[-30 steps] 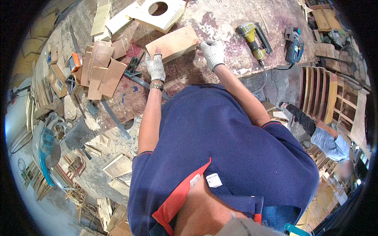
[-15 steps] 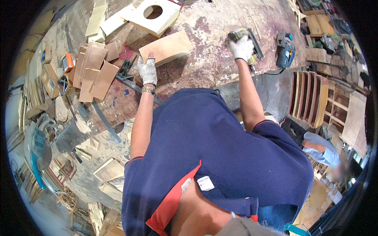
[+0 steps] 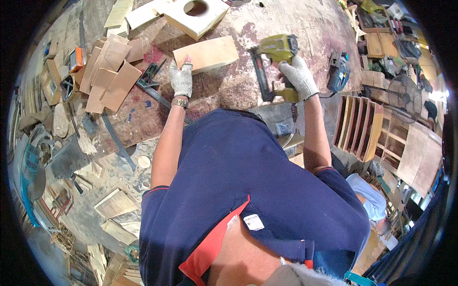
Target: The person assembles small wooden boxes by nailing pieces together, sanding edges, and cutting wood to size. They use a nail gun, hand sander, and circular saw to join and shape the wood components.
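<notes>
My left hand (image 3: 181, 80), in a pale knit glove, grips the near left end of a light wooden box (image 3: 207, 51) on the worn workbench (image 3: 248, 88). Its bare fingertips show against the wood. In my gloved right hand (image 3: 299, 78) is a yellow-green nail gun (image 3: 278, 46), wrapped by the handle and raised above the bench. Its dark magazine points left toward the wooden box, with a gap between them. An air hose hangs from the bottom of its handle.
Thin wooden panels (image 3: 112, 71) lie piled at the left, near a green-handled tool (image 3: 150, 74). Behind the wooden box sits a pale box with a round hole (image 3: 210, 21). A blue power tool (image 3: 338, 71) rests at the right. Another person (image 3: 367, 193) is at the lower right.
My right hand has lifted the nail gun off the bench and turned it, so its magazine now faces left. My left hand remains on the wooden box.
</notes>
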### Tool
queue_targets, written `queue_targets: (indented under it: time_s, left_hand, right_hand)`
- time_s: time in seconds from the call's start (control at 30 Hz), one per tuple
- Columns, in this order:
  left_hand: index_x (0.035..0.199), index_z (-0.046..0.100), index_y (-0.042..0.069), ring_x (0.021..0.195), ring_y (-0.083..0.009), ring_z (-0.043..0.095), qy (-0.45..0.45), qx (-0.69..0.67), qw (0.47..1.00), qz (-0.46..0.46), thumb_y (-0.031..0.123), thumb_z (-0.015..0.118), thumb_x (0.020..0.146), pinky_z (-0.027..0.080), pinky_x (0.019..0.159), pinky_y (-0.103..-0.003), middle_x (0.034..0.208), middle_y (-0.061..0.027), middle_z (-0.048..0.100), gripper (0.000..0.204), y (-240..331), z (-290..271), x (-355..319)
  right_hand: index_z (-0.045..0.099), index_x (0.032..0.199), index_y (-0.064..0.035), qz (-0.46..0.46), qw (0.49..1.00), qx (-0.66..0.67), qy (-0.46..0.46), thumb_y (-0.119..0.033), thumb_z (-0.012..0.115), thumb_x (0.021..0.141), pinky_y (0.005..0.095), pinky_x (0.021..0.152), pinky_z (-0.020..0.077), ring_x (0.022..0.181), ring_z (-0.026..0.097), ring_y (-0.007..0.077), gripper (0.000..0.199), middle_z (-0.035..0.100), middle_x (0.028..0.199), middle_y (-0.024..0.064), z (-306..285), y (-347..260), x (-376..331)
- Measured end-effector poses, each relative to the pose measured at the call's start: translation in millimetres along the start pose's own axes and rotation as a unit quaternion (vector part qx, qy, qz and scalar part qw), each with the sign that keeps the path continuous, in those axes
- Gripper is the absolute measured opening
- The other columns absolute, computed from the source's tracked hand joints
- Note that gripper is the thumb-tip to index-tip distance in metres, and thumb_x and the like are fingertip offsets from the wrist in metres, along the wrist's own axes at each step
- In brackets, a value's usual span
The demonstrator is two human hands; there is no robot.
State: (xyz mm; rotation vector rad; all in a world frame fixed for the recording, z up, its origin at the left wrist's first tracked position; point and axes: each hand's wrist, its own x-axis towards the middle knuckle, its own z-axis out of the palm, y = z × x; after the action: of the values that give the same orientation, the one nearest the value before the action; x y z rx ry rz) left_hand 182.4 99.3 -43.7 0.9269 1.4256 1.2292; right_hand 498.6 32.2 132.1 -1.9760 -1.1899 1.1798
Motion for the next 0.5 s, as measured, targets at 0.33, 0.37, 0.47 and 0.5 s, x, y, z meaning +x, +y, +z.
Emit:
queue_targets:
  time_s: [0.33, 0.37, 0.47, 0.5]
  left_hand:
    - [0.110, 0.069, -0.001, 0.084, -0.0221, 0.067, 0.030, 0.063, 0.997, 0.036, 0.036, 0.074, 0.095, 0.052, 0.076, -0.038, 0.096, -0.0135, 0.072, 0.040, -7, 3, 3]
    - [0.109, 0.069, -0.001, 0.085, -0.0221, 0.067, 0.025, 0.072, 0.996, 0.049, 0.036, 0.073, 0.095, 0.052, 0.077, -0.038, 0.096, -0.0135, 0.073, 0.040, -7, 3, 3]
    - [0.108, 0.069, -0.002, 0.085, -0.0223, 0.067, 0.022, 0.069, 0.997, 0.038, 0.035, 0.073, 0.096, 0.052, 0.078, -0.039, 0.096, -0.0140, 0.073, 0.039, -3, 3, 1]
    - [0.109, 0.069, -0.002, 0.085, -0.0225, 0.067, 0.025, 0.073, 0.996, 0.044, 0.035, 0.073, 0.096, 0.052, 0.078, -0.039, 0.096, -0.0140, 0.073, 0.040, -2, 3, 1]
  right_hand:
    - [0.053, 0.131, 0.0005, -0.004, 0.996, -0.084, 0.005, -0.009, 0.065, 0.087, 0.0306, 0.051, 0.0529, 0.056, 0.064, 0.0139, 0.046, 0.068, 0.094, 0.0101, 54, -55, -19]
    - [0.052, 0.131, -0.0001, 0.000, 0.997, -0.078, 0.018, -0.009, 0.065, 0.087, 0.0305, 0.051, 0.0531, 0.056, 0.065, 0.0143, 0.046, 0.069, 0.095, 0.0106, 53, -55, -22]
    - [0.053, 0.130, -0.0015, 0.021, 0.995, -0.088, 0.046, -0.010, 0.064, 0.087, 0.0314, 0.053, 0.0543, 0.055, 0.067, 0.0163, 0.046, 0.070, 0.097, 0.0124, 50, -53, -28]
    - [0.053, 0.130, -0.0014, 0.019, 0.994, -0.092, 0.050, -0.010, 0.064, 0.086, 0.0317, 0.053, 0.0545, 0.055, 0.067, 0.0164, 0.046, 0.070, 0.097, 0.0124, 50, -53, -28]
